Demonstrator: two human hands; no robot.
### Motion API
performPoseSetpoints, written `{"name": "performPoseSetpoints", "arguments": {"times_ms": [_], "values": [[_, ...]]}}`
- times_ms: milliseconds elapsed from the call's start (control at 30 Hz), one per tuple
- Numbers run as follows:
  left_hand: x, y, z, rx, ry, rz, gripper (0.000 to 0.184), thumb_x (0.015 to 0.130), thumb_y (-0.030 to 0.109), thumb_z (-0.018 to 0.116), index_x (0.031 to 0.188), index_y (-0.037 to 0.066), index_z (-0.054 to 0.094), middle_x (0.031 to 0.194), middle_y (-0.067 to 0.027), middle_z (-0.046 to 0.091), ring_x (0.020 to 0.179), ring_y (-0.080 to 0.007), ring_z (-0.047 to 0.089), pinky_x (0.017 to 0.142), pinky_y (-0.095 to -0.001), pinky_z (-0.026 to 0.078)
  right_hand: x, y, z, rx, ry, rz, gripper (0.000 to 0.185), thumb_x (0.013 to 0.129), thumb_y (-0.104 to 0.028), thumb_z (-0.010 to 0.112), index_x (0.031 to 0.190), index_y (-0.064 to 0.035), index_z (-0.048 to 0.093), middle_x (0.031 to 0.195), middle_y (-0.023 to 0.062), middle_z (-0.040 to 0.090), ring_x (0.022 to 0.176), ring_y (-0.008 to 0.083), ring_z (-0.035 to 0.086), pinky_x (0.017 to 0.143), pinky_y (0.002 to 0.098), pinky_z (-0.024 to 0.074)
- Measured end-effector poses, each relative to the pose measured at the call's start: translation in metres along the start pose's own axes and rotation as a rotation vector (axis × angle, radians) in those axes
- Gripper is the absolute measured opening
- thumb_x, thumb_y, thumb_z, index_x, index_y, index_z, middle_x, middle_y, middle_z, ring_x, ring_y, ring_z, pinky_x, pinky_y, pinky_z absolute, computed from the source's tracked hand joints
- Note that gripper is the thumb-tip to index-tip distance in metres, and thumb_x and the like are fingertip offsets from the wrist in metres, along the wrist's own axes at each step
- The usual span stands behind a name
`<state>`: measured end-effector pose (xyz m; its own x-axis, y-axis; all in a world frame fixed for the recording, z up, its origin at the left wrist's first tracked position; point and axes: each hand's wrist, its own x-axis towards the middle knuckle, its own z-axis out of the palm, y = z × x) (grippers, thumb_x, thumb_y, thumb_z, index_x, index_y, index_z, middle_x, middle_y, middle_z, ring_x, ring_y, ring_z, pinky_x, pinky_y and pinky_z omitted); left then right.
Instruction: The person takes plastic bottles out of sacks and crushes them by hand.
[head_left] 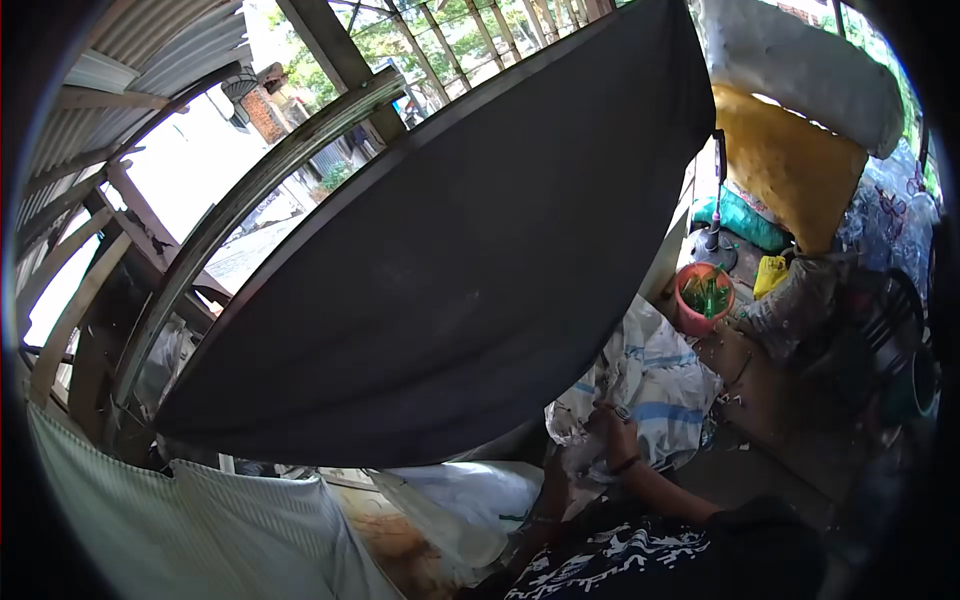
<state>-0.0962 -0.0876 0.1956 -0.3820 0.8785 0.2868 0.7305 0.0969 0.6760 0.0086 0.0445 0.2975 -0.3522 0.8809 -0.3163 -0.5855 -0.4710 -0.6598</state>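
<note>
Right grip (619, 440), left grip (557, 472) by striped white sack (662, 362) — can't tell if either's closed, green bottles (711, 299) in pink bucket (697, 325)

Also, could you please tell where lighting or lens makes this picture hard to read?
In the head view, the outdoors at left is bleached by glare; in the same head view, the wooden rail bows, probably from lens distortion, and the corners go black; there too, the right hand is dim, its grip unclear.
</note>
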Motion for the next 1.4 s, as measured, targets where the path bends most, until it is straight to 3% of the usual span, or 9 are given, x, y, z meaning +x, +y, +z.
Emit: {"name": "performPoseSetpoints", "arguments": {"times_ms": [233, 300, 400, 500, 767, 1033, 1100, 1367, 1400], "values": [[0.002, 0.054, -0.059, -0.276, -0.529, -0.077, 0.037, 0.079, 0.015, 0.073, 0.112, 0.003, 0.061, 0.108, -0.0129, 0.065, 0.1, -0.0237, 0.063, 0.085, -0.0336, 0.049, -0.02, -0.009, -0.016, 0.034, -0.145, 0.033, 0.015, 0.08, -0.014, 0.062, 0.092, -0.0057, 0.062, 0.077, 0.0074, 0.06, 0.073, 0.0218, 0.061, 0.062, 0.0357, 0.0501], [-0.001, 0.05, -0.052, -0.267, -0.577, -0.068, 0.036, 0.077, 0.014, 0.072, 0.11, 0.003, 0.062, 0.106, -0.0116, 0.067, 0.097, -0.0233, 0.065, 0.082, -0.0331, 0.051, -0.015, -0.016, -0.026, 0.523, 0.002, 0.427, 0.014, 0.081, -0.016, 0.059, 0.09, -0.0056, 0.058, 0.072, 0.0066, 0.057, 0.067, 0.0227, 0.057, 0.063, 0.0388, 0.0496], [0.002, 0.06, -0.04, -0.433, -0.47, -0.176, 0.029, 0.085, 0.018, 0.066, 0.109, 0.003, 0.063, 0.107, -0.0116, 0.067, 0.099, -0.0217, 0.064, 0.086, -0.0332, 0.048, -0.01, -0.016, -0.041, 0.492, 0.116, 0.366, 0.016, 0.079, -0.021, 0.062, 0.085, -0.0094, 0.052, 0.069, 0.0073, 0.052, 0.063, 0.0213, 0.053, 0.06, 0.0361, 0.0464], [0.011, 0.044, -0.002, -0.642, 0.068, -0.49, 0.031, 0.094, 0.024, 0.054, 0.113, 0.001, 0.062, 0.107, -0.0117, 0.066, 0.102, -0.0214, 0.061, 0.092, -0.034, 0.044, 0.013, -0.015, -0.063, 0.602, 0.359, 0.448, 0.021, 0.078, -0.024, 0.063, 0.083, -0.0114, 0.047, 0.067, 0.0078, 0.049, 0.062, 0.0216, 0.051, 0.061, 0.0365, 0.046], [0.046, 0.086, 0.022, -0.468, 0.11, 0.104, 0.073, 0.075, 0.038, 0.072, 0.131, 0.0, 0.043, 0.129, -0.0162, 0.05, 0.12, -0.0301, 0.049, 0.1, -0.0384, 0.038, 0.067, -0.055, -0.085, 0.69, 0.458, 0.453, 0.032, 0.077, -0.029, 0.068, 0.087, -0.0081, 0.045, 0.077, 0.0094, 0.048, 0.063, 0.0252, 0.05, 0.065, 0.0412, 0.0459], [0.096, 0.087, 0.079, -0.246, 0.472, -0.007, 0.03, 0.087, 0.011, 0.053, 0.113, -0.004, 0.053, 0.104, -0.0183, 0.06, 0.095, -0.0308, 0.059, 0.083, -0.0404, 0.046, 0.086, -0.072, -0.078, 0.649, 0.379, 0.503, 0.021, 0.078, -0.027, 0.062, 0.08, -0.0112, 0.049, 0.076, 0.0095, 0.048, 0.069, 0.0255, 0.052, 0.07, 0.0444, 0.0459], [0.099, 0.054, 0.13, -0.022, 0.602, -0.098, 0.026, 0.088, 0.008, 0.048, 0.11, -0.005, 0.054, 0.095, -0.0165, 0.061, 0.086, -0.0296, 0.059, 0.079, -0.0404, 0.046, 0.095, -0.089, -0.069, 0.502, 0.278, 0.306, 0.015, 0.079, -0.021, 0.06, 0.077, -0.0098, 0.05, 0.072, 0.0079, 0.049, 0.067, 0.0239, 0.052, 0.069, 0.0433, 0.0468], [0.156, 0.119, 0.181, -1.661, 0.023, -0.986, 0.026, 0.092, 0.028, 0.053, 0.102, 0.004, 0.056, 0.088, -0.0114, 0.061, 0.073, -0.023, 0.058, 0.07, -0.0377, 0.049, 0.137, -0.16, -0.069, -0.667, -0.54, -0.636, 0.011, 0.07, -0.007, 0.065, 0.076, -0.0013, 0.057, 0.074, 0.0089, 0.056, 0.07, 0.0224, 0.057, 0.07, 0.0332, 0.046], [0.158, 0.143, 0.159, -1.055, 0.018, -0.415, 0.035, 0.092, 0.037, 0.051, 0.102, 0.004, 0.056, 0.087, -0.0112, 0.061, 0.075, -0.0233, 0.057, 0.075, -0.0387, 0.048, 0.143, -0.168, -0.067, -0.728, -0.753, -0.645, 0.012, 0.07, -0.007, 0.066, 0.075, -0.0013, 0.057, 0.074, 0.0094, 0.056, 0.071, 0.0233, 0.058, 0.07, 0.0336, 0.046]]}}
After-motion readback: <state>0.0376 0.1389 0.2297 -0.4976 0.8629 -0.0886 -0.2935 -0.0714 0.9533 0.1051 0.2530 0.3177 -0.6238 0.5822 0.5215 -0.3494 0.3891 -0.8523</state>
